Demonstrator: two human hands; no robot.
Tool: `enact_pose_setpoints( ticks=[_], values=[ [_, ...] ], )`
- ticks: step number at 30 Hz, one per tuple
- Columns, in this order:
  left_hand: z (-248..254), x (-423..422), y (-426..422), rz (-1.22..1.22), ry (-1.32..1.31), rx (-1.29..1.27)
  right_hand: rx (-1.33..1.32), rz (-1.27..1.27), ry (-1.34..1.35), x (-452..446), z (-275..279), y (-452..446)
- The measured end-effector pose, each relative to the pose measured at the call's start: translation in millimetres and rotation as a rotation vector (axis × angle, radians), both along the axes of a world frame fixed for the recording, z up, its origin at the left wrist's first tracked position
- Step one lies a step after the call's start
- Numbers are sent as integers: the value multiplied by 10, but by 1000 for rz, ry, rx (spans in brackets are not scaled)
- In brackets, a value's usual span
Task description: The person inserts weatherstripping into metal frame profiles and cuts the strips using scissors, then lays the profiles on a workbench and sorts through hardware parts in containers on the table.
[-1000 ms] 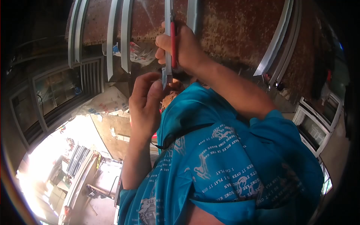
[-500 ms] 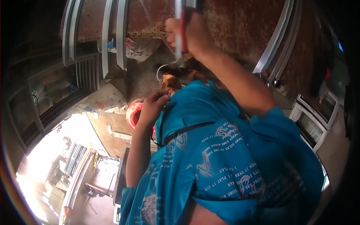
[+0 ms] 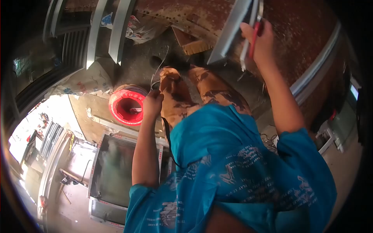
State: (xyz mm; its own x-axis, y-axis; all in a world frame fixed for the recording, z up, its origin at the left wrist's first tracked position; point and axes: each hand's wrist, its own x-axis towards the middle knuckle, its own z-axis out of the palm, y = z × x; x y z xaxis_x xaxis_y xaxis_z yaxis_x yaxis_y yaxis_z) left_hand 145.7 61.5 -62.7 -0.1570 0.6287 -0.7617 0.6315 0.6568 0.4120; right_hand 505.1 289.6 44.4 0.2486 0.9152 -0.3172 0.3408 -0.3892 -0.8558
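Note:
My right hand [image 3: 261,40] is wrapped round a thin pale strip [image 3: 244,54] and a red-handled tool [image 3: 254,39], over the rusty brown work surface [image 3: 295,35]. A wide grey metal profile [image 3: 230,33] lies just left of it. Down beside my thigh, my left hand [image 3: 153,101] is closed round a thin dark strip or cord [image 3: 155,79] that rises from the fist. The red reel [image 3: 127,122] is immediately left of this hand.
Metal profiles [image 3: 119,33] jut over the surface's edge at upper left, with crumpled plastic [image 3: 145,31] beside them. A framed glass panel [image 3: 112,167] is at lower left. Another long profile [image 3: 316,64] lies at right.
My right hand has moved right with the red-handled tool and the pale strip. My left hand has left the strip's lower end and dropped beside my leg. The view has shifted, exposing the whole reel.

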Motion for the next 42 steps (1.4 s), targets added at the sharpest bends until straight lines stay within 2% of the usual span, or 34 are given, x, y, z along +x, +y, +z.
enact_pose_setpoints(
  ticks=[1, 2, 5, 8, 13, 15, 16, 17, 19, 20, 21, 23, 24, 25, 26, 27, 28, 29, 30, 31, 32, 34, 37, 41, 42],
  values=[
    [-208, -20, 42, -121, 59, 88, 85, -49, 100, -79, 44, -17],
    [-392, -24, 73, -241, 118, 171, 38, -39, 82, -98, 128, -21],
    [-896, -10, 315, -82, 195, 70, -72, -16, 59, -55, 269, -41],
    [-1488, -111, 425, -89, 312, 79, -35, -27, 15, -76, 273, -68],
    [-2048, -108, 709, 44, 434, 131, -40, -30, -51, -17, 245, -97],
    [-2112, 16, 904, 67, 579, 84, -56, -63, -15, 37, 233, -122],
    [-2283, 169, 959, 32, 820, 17, -62, -60, -9, 63, 228, -134],
    [-2412, 171, 990, 46, 817, 20, -71, -53, -7, 91, 215, -138],
    [-2503, 150, 1081, -325, 724, -133, -16, -54, 7, 51, 200, -152],
    [-2783, 101, 984, -426, 759, 19, -27, -54, 67, 99, 197, -166],
    [-2780, 58, 1019, -420, 756, 31, -31, -59, 128, 157, 197, -170],
    [-2680, -46, 1115, -668, 567, -115, -20, -27, 184, 248, 137, -152],
    [-2658, -159, 1105, -835, 551, -4, -62, -55, 191, 234, 166, -152],
    [-2620, -201, 1079, -845, 552, -15, -103, -83, 198, 220, 195, -149],
    [-2575, -228, 1100, -527, 416, 10, -144, -112, 205, 206, 222, -144],
    [-2458, -235, 1199, -213, 279, 45, -98, -87, 221, 194, 219, -165],
    [-2166, -264, 1215, -265, 93, 288, -51, -62, 237, 181, 220, -184],
    [-1894, -239, 1286, -482, 68, 209, -49, -29, 190, 128, 262, -172],
    [-1354, -94, 1284, 29, -338, 127, -61, 6, 199, 143, 250, -142],
    [-741, 80, 1274, 344, -629, 137, -73, 43, 206, 161, 235, -119],
    [-134, 289, 1323, 340, -554, 181, -91, 35, 246, 133, 258, -102],
    [651, 521, 1288, 456, -776, 282, -122, 7, 301, 58, 401, -53],
    [1713, 835, 1352, 446, -859, 348, -136, 18, 384, 85, 729, -168],
    [2336, 1219, 1322, 278, -814, 349, -44, -28, 822, -145, 1375, -639],
    [2418, 1281, 1287, 149, -828, 287, 7, 50, 881, -209, 1548, -684]
  ],
)
